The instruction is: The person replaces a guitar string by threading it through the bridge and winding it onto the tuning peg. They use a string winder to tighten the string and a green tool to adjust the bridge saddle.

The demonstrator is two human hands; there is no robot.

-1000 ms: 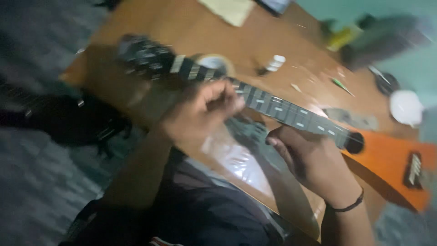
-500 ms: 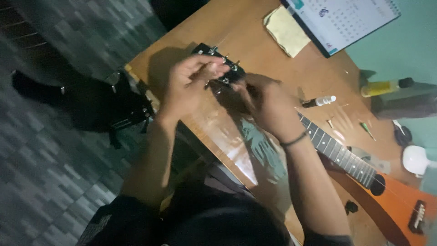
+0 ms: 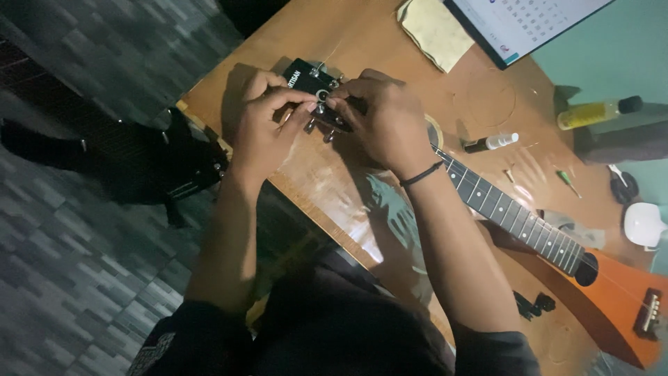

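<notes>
Both hands meet at the black headstock (image 3: 306, 78) of the small orange guitar (image 3: 612, 292), which lies flat across the wooden counter (image 3: 390, 42) with its neck (image 3: 515, 216) running diagonally toward my lower right; I read that flat lie as what frees both hands for fine work at one end. My left hand (image 3: 261, 129) has its fingers pinched closed near a silver tuning peg (image 3: 321, 111), seemingly to steady or turn it, while my right hand (image 3: 386, 122), a dark band at its wrist, curls closed over the same spot; I cannot tell exactly what its fingertips grip, since the hand hides them. Small supplies sit well apart on the far side, probably kept within reach but off the instrument: a yellow cloth (image 3: 435, 28), a small dropper bottle (image 3: 490, 143), a yellow-green bottle (image 3: 595, 113) on its side, a green-handled tool (image 3: 569, 182) and a white object (image 3: 643, 223) at the counter's edge. Another dark guitar (image 3: 160, 167) rests on the tiled floor (image 3: 76, 264) to my left.
</notes>
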